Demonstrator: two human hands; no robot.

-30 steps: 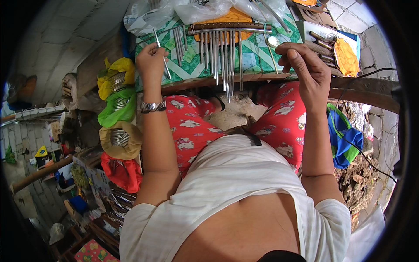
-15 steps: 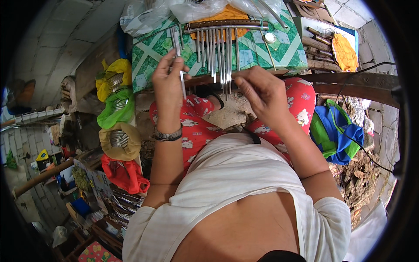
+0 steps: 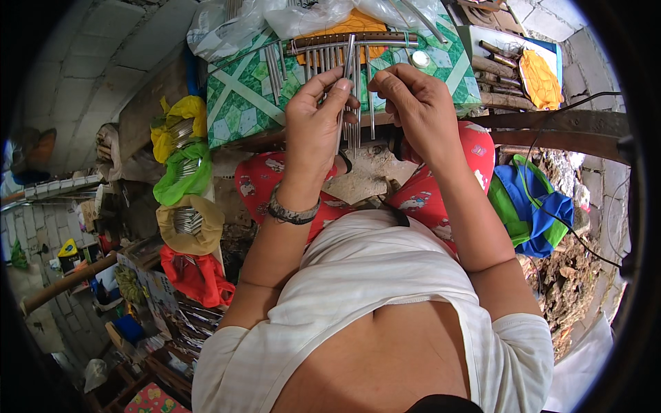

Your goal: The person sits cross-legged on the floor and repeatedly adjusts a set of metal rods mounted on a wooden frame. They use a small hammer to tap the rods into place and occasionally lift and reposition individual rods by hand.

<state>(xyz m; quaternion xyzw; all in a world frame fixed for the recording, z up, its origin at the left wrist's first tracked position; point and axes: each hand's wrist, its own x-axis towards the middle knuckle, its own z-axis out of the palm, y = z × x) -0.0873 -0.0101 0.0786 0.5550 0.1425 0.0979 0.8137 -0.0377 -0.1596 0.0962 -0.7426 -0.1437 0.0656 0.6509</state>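
A person sits at a worktop (image 3: 241, 103) covered in a green patterned cloth, with both hands raised just in front of a wooden bar (image 3: 351, 40) from which a row of thin metal tubes hangs. The left hand (image 3: 313, 120) has its fingers (image 3: 337, 89) pinched on one metal tube (image 3: 348, 76) that reaches up towards the bar; the right hand (image 3: 416, 103), just beside it, has its fingertips drawn together close to the same tube, probably on a thread too fine to make out. More loose tubes (image 3: 274, 65) lie on the cloth to the left of the bar, and coloured bags (image 3: 182, 179) of tubes hang further left, below the worktop's edge. The likely trouble is the pinched tube slipping from so light a grip and dropping into the lap, or swinging against the hanging row and tangling their strings, since the hands work right up against them.
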